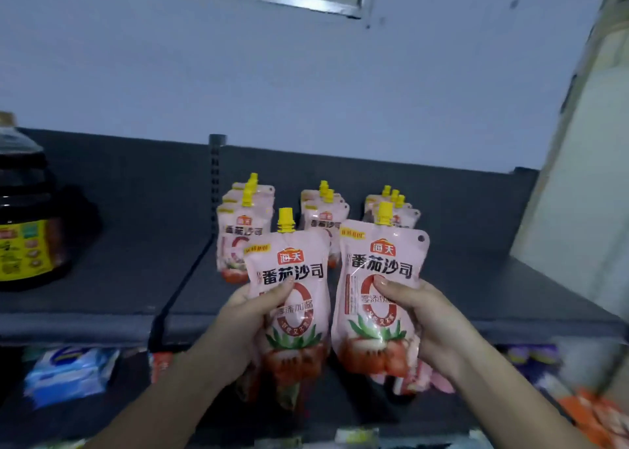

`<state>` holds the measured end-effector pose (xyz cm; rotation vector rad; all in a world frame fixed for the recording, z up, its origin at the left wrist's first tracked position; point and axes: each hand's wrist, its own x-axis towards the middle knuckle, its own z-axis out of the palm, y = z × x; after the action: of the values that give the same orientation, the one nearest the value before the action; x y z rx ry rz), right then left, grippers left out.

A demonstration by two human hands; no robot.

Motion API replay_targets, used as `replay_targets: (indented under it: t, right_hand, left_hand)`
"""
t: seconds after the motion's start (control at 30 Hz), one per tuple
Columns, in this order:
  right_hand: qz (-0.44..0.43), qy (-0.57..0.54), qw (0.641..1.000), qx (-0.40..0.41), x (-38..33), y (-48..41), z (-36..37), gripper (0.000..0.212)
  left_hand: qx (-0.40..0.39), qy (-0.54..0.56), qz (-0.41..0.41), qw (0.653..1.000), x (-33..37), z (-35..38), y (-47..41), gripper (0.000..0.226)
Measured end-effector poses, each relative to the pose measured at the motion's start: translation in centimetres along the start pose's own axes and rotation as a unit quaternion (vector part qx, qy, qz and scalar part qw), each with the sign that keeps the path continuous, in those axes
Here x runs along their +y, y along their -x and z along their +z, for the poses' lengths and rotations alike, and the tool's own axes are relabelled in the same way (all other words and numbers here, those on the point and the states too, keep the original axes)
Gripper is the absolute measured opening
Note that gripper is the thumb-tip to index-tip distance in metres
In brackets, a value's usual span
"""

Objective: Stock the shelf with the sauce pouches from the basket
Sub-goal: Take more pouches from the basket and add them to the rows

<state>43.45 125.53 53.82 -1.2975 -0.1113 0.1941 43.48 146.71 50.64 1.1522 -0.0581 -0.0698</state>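
Note:
My left hand (238,326) grips a pink tomato sauce pouch (292,298) with a yellow cap, held upright in front of the dark shelf (136,271). My right hand (422,319) holds a second pink pouch (377,285) beside it, also upright. Behind them, three rows of the same pouches stand on the shelf: a left row (243,224), a middle row (325,215) and a right row (396,210). The basket is not in view.
A large dark bottle with a yellow label (23,217) stands at the shelf's left end. A pale wall panel (578,176) borders the right. Below the shelf lie blue packets (68,373) and orange packets (592,414). A slotted upright (215,169) divides the shelf back.

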Motion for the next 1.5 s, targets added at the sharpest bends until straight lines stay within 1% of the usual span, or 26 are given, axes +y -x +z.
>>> replay_targets:
  t: [0.1, 0.23, 0.27, 0.37, 0.43, 0.5, 0.6, 0.67, 0.83, 0.87, 0.93, 1.0, 1.07, 1.17, 1.23, 1.27, 1.33, 1.4, 1.5]
  right_hand:
    - [-0.018, 0.027, 0.999, 0.017, -1.7, -0.2, -5.4, 0.038]
    - [-0.037, 0.041, 0.997, 0.049, -2.6, -1.5, -10.4, 0.03]
    - [-0.039, 0.042, 0.997, 0.057, -2.6, -1.9, -11.3, 0.028]
    - [-0.044, 0.044, 0.996, 0.068, -2.8, -3.6, -13.2, 0.024]
    - [-0.051, 0.059, 0.995, 0.063, -3.1, -4.9, -13.7, 0.024]
    - [-0.058, 0.078, 0.994, 0.056, -3.2, -6.4, -13.9, 0.024]
    - [-0.057, 0.1, 0.992, 0.048, -3.2, -9.0, -14.3, 0.024]
    - [-0.053, 0.115, 0.991, 0.043, -3.2, -10.8, -14.5, 0.026]
    - [-0.051, 0.163, 0.985, 0.038, -2.6, -15.1, -15.8, 0.034]
    - [-0.052, 0.163, 0.985, 0.037, -2.3, -15.8, -16.1, 0.036]
    - [-0.055, 0.157, 0.986, 0.031, -1.9, -16.9, -16.7, 0.036]
    - [-0.069, 0.166, 0.983, 0.027, -1.8, -17.9, -17.3, 0.036]
    - [-0.082, 0.189, 0.978, 0.017, -1.8, -18.4, -17.8, 0.034]
    - [-0.068, 0.211, 0.975, -0.034, -1.9, -18.7, -18.7, 0.029]
    - [-0.045, 0.249, 0.965, -0.073, -1.6, -18.7, -19.4, 0.032]
    - [-0.034, 0.275, 0.957, -0.084, -1.5, -18.8, -19.8, 0.035]
    - [-0.016, 0.32, 0.943, -0.09, -1.3, -19.2, -20.5, 0.04]
    - [-0.004, 0.337, 0.937, -0.091, -1.2, -19.7, -21.2, 0.04]
    - [-0.019, 0.37, 0.925, -0.09, -1.2, -20.5, -21.7, 0.036]
  left_hand:
    - [-0.021, -0.001, -0.001, 1.0, -1.6, 4.8, -3.2, 0.029]
    - [-0.013, 0.009, 0.006, 1.0, -3.0, 8.2, -7.4, 0.016]
    - [-0.012, 0.003, 0.009, 1.0, -3.2, 8.5, -8.3, 0.016]
    - [-0.016, -0.036, 0.01, 0.999, -3.3, 8.5, -10.8, 0.031]
    - [-0.014, -0.054, 0.015, 0.998, -3.3, 7.9, -12.4, 0.035]
    - [-0.01, -0.075, 0.022, 0.997, -3.4, 7.1, -13.8, 0.033]
    - [-0.005, -0.092, 0.02, 0.995, -3.8, 5.8, -15.6, 0.016]
    - [-0.013, -0.109, 0.01, 0.994, -4.0, 5.3, -16.6, 0.016]
    - [-0.017, -0.137, 0.006, 0.99, -4.1, 4.7, -19.4, 0.028]
    - [-0.023, -0.151, 0.011, 0.988, -4.0, 4.6, -19.9, 0.035]
    - [-0.044, -0.182, 0.013, 0.982, -4.0, 4.5, -20.8, 0.061]
    - [-0.055, -0.152, 0.005, 0.987, -4.2, 4.0, -21.5, 0.068]
    - [-0.056, -0.131, 0.0, 0.99, -4.1, 3.6, -21.9, 0.067]
    - [-0.065, -0.217, -0.002, 0.974, -3.6, 3.2, -21.4, 0.058]
    - [-0.059, -0.265, -0.005, 0.962, -3.6, 3.0, -20.7, 0.047]
    - [-0.054, -0.277, 0.002, 0.959, -3.7, 2.8, -20.5, 0.046]
    - [-0.036, -0.293, 0.021, 0.955, -4.0, 2.5, -20.1, 0.046]
    - [-0.02, -0.317, 0.044, 0.947, -4.1, 2.2, -19.7, 0.042]
    - [0.009, -0.351, 0.081, 0.933, -4.7, 1.6, -20.1, 0.035]
